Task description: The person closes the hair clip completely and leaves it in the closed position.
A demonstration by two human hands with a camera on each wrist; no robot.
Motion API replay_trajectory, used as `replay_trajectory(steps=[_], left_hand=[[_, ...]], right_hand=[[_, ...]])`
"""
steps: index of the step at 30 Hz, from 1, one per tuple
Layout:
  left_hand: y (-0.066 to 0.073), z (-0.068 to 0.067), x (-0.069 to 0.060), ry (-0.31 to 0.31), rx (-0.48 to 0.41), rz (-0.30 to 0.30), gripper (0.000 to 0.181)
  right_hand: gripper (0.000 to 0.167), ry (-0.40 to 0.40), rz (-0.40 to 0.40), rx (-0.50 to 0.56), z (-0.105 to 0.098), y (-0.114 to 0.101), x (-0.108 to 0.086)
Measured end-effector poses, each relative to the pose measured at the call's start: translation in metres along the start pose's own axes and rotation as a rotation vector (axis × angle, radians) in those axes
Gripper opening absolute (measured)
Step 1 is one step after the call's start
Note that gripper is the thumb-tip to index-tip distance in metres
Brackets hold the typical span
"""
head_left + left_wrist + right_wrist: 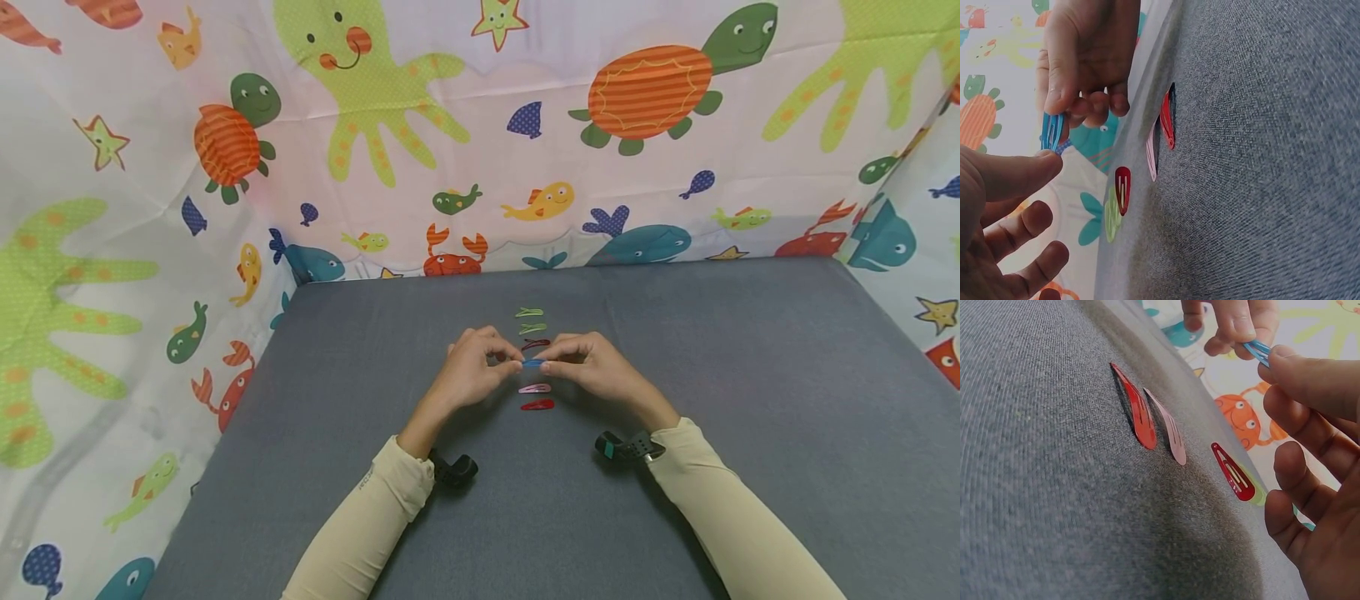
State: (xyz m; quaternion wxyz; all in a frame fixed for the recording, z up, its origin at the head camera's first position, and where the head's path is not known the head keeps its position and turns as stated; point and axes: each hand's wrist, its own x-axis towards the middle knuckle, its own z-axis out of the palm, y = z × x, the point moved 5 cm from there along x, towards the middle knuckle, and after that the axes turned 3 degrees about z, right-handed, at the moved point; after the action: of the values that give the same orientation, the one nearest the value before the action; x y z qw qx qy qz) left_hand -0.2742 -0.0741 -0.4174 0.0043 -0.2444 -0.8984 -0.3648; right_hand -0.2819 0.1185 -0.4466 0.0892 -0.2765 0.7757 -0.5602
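A blue snap hair clip [532,362] is held up off the table between both hands. My left hand [477,367] pinches one end of it with thumb and finger, and my right hand [592,367] pinches the other end. In the left wrist view the blue clip [1052,131] shows its slotted metal body between the two thumbs. Beyond the hands lies a dark red clip [536,343], with two light green clips [532,328] farther back. Nearer to me are a pink clip [535,388] and a red clip [537,405], in the same column.
The grey cloth-covered table [750,417] spreads to both sides of the clips. A white curtain printed with sea animals [465,150] hangs behind it and along the sides. Each wrist wears a black strap with a small device [630,447].
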Motion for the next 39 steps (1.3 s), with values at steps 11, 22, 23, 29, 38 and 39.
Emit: replay_trajectory(steps=[11, 22, 23, 29, 38, 39], left_hand=[[0.0011, -0.0010, -0.0001, 0.001, 0.009, 0.015, 0.004], [-0.0011, -0.0007, -0.0002, -0.022, 0.000, 0.015, 0.005], [-0.0014, -0.0005, 0.0000, -0.021, -0.006, 0.013, 0.005], [-0.0028, 0.0007, 0.0004, -0.023, -0.032, 0.015, 0.006], [-0.0019, 0.0009, 0.0006, -0.043, -0.040, 0.040, 0.006], [-0.0017, 0.0008, 0.0006, -0.046, -0.042, 0.044, 0.006]], right_hand=[[0.017, -0.025, -0.008, 0.010, 0.0010, -0.0018, -0.0002], [0.017, -0.042, -0.014, 0.033, 0.0025, 0.0024, -0.0002], [0.017, -0.042, -0.012, 0.040, 0.0026, 0.0032, -0.0002], [0.017, -0.041, -0.005, 0.062, 0.0032, 0.0049, -0.0005], [0.017, -0.051, -0.005, 0.081, 0.0040, 0.0029, -0.0015], [0.017, -0.051, -0.003, 0.083, 0.0040, 0.0024, -0.0016]])
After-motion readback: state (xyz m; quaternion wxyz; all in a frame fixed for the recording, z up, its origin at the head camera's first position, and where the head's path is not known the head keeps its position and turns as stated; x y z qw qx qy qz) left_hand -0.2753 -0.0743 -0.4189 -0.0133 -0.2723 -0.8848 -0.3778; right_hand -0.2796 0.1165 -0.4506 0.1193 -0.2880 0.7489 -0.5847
